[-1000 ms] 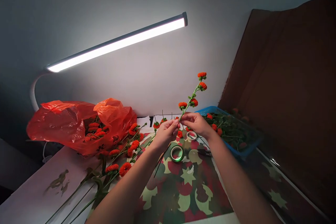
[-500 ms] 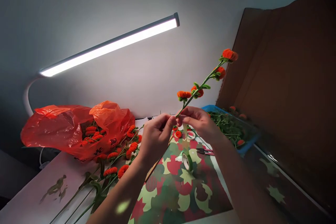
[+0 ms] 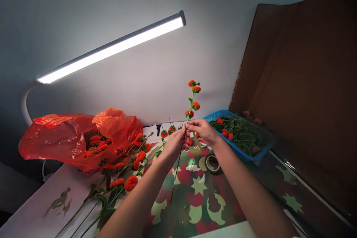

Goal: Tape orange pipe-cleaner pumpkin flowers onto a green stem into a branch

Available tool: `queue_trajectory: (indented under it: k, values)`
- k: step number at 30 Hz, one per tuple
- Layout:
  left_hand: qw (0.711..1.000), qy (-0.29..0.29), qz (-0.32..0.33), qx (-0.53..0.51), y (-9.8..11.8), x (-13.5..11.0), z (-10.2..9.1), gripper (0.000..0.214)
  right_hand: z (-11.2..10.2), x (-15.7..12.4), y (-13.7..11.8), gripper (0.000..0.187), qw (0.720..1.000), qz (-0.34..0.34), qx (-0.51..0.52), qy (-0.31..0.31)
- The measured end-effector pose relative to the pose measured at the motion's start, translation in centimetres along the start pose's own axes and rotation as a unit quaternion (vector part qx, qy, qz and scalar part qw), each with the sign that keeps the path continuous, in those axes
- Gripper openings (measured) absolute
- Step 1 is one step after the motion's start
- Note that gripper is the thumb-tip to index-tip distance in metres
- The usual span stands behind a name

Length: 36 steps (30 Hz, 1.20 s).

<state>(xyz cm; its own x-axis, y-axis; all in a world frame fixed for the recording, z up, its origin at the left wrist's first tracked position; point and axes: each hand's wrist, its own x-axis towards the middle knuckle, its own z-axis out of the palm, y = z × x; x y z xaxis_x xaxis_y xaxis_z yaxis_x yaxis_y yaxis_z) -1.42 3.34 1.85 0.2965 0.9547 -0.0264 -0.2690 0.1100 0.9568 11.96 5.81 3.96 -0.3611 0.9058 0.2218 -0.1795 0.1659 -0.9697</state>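
An artificial flower stem (image 3: 190, 108) with several fuzzy orange blooms and small green leaves stands almost upright before me. My left hand (image 3: 176, 142) pinches it below the lowest bloom, and its thin dark wire hangs down from the fingers. Up against the stem at the same spot, my right hand (image 3: 205, 131) is closed in a pinch, with a pale strip of floral tape (image 3: 197, 140) dangling beneath its fingers. Exactly where the tape meets the stem is covered by the fingertips. Below my right wrist lies a roll of green floral tape (image 3: 212, 164), partly behind the forearm.
To the left sits a red plastic bag (image 3: 61, 137) of orange blooms, with finished-looking flower stems (image 3: 131, 183) lying before it. A blue basket (image 3: 258, 158) of greenery and blooms stands right, beside a cardboard panel (image 3: 301, 81). A lit lamp (image 3: 117, 46) hangs over the patterned mat (image 3: 195, 204).
The flower stem has swung from a rightward slant to nearly upright and moved farther from me. Both hands reached slightly forward with it. The tape roll has shifted right.
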Motion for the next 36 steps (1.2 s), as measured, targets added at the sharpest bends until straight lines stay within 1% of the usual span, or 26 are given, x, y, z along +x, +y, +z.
queue_trajectory:
  k: [1,2,3,4,5,6,7,8,9,10,11,13,15,17,18,19,20,21,22,23,25,27,29,31,33,36]
  values:
    - [0.999,0.019,0.023,0.044,-0.9,0.4,-0.3,0.042,-0.2,0.1,0.2,0.03,1.0,0.008,-0.014,0.013]
    - [0.992,0.053,0.057,0.098,-1.8,0.8,-0.7,0.044,-0.5,0.2,0.4,0.031,0.999,0.016,-0.028,0.028]
    - [0.977,0.087,0.096,0.172,-2.7,1.1,-1.1,0.043,-0.7,0.3,0.5,0.031,0.998,0.025,-0.041,0.045]
    - [0.95,0.116,0.136,0.255,-3.5,1.4,-1.6,0.037,-0.9,0.3,0.5,0.032,0.996,0.035,-0.052,0.057]
    - [0.918,0.125,0.165,0.337,-4.3,1.7,-2.1,0.029,-1.1,0.3,0.4,0.032,0.995,0.044,-0.063,0.061]
    - [0.887,0.116,0.19,0.405,-5.1,2.0,-2.5,0.022,-1.2,0.3,0.2,0.032,0.994,0.052,-0.074,0.059]
    - [0.856,0.107,0.215,0.458,-5.7,2.2,-2.9,0.024,-1.4,0.2,0.0,0.033,0.993,0.055,-0.084,0.056]
    - [0.831,0.09,0.227,0.499,-6.2,2.4,-3.3,0.03,-1.4,0.2,-0.2,0.033,0.993,0.054,-0.094,0.051]
    - [0.813,0.081,0.229,0.529,-6.6,2.6,-3.5,0.033,-1.5,0.1,-0.4,0.033,0.992,0.051,-0.103,0.045]
    - [0.801,0.071,0.225,0.55,-6.9,2.8,-3.6,0.032,-1.6,0.0,-0.6,0.032,0.992,0.047,-0.111,0.038]
    - [0.799,0.064,0.215,0.558,-7.1,2.9,-3.6,0.029,-1.6,-0.1,-0.7,0.032,0.992,0.042,-0.119,0.033]
    - [0.812,0.061,0.196,0.547,-7.3,3.0,-3.4,0.019,-1.6,-0.2,-1.0,0.033,0.99,0.036,-0.132,0.02]
    - [0.834,0.07,0.189,0.513,-7.0,3.0,-3.2,0.011,-1.7,-0.3,-1.1,0.033,0.989,0.033,-0.145,0.009]
    - [0.848,0.088,0.192,0.486,-6.3,3.0,-3.1,0.007,-1.8,-0.4,-1.2,0.034,0.987,0.026,-0.159,0.003]
    - [0.863,0.099,0.186,0.459,-5.7,2.9,-3.1,0.008,-1.8,-0.4,-1.3,0.034,0.986,0.022,-0.165,0.001]
    - [0.883,0.108,0.175,0.422,-4.9,2.8,-3.1,0.01,-1.9,-0.5,-1.3,0.034,0.985,0.019,-0.171,0.0]
    - [0.916,0.118,0.147,0.354,-4.0,2.6,-3.2,0.013,-1.9,-0.5,-1.3,0.035,0.984,0.017,-0.177,-0.001]
    - [0.95,0.126,0.105,0.266,-3.0,2.3,-3.3,0.014,-2.0,-0.6,-1.4,0.035,0.983,0.016,-0.181,-0.003]
    - [0.973,0.112,0.06,0.194,-2.0,2.0,-3.4,0.015,-2.0,-0.6,-1.4,0.035,0.983,0.015,-0.185,-0.005]
    - [0.987,0.091,0.014,0.13,-0.9,1.6,-3.6,0.015,-2.0,-0.6,-1.4,0.036,0.982,0.014,-0.189,-0.006]
    - [0.993,0.057,-0.017,0.105,1.0,0.8,-3.8,0.015,-2.0,-0.7,-1.4,0.036,0.981,0.013,-0.196,-0.009]
    - [0.997,0.011,-0.048,0.053,2.3,0.0,-3.8,0.015,-1.8,-0.7,-1.5,0.036,0.98,0.014,-0.2,-0.015]
    - [0.998,-0.022,-0.064,-0.007,2.9,-0.5,-3.6,0.014,-1.6,-0.8,-1.7,0.035,0.979,0.015,-0.2,-0.026]
    - [0.996,-0.036,-0.072,-0.04,3.0,-0.7,-3.2,0.017,-1.4,-0.9,-1.9,0.034,0.98,0.014,-0.196,-0.034]
    - [0.996,-0.02,-0.075,-0.042,2.8,-0.7,-2.9,0.023,-1.2,-0.9,-2.0,0.033,0.981,0.015,-0.188,-0.038]
    - [0.997,0.053,-0.053,-0.03,2.2,-0.6,-2.1,0.034,-0.9,-0.8,-1.6,0.031,0.983,0.02,-0.175,-0.044]
